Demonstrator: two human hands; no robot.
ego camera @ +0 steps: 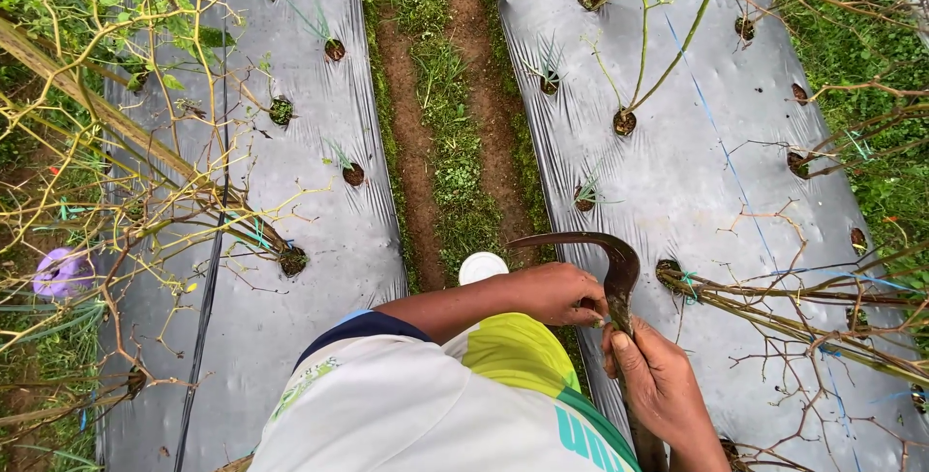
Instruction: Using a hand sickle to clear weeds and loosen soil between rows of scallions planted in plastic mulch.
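right hand wrapped around sickle handle | left hand pinching blade base | lower centre | keep fingers behind edge

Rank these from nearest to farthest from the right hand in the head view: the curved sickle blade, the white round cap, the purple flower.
1. Curved sickle blade, just above the right hand.
2. White round cap, up-left in the furrow.
3. Purple flower, far left edge.
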